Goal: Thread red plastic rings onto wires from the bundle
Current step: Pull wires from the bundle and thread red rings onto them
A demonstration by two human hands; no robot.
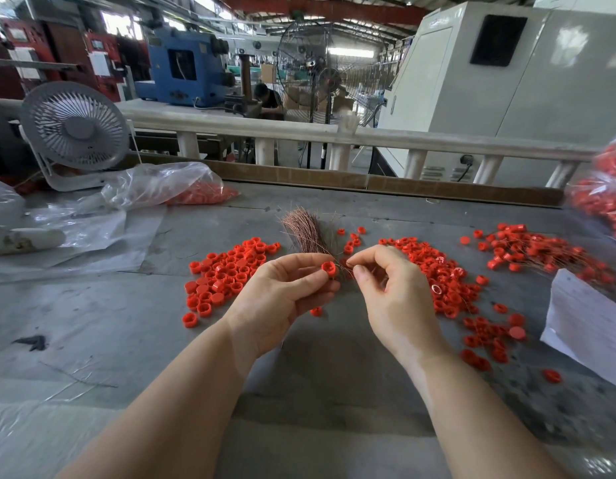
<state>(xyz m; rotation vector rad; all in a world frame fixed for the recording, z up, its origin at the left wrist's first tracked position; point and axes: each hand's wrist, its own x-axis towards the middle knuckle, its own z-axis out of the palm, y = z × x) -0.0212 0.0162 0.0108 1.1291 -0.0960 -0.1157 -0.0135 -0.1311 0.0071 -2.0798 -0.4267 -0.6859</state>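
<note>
Two hands: left hand (285, 288), right hand (392, 292). One copper wire bundle (306, 233). Two fans: desk fan (75, 127), pedestal fan (320, 69). Red plastic rings (227, 271): too many to count.

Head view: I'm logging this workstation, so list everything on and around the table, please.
red ring: one, red, pinched in left hand
wire bundle: one, copper, table centre
loose ring piles: many, red, both sides of hands
threaded rings: heap, red, far right
bags of rings: two, clear, back left and right edge
desk fan: one, grey-white, back left
paper: white, right edge
table: grey
left hand: holds ring
right hand: pinches wire
</note>
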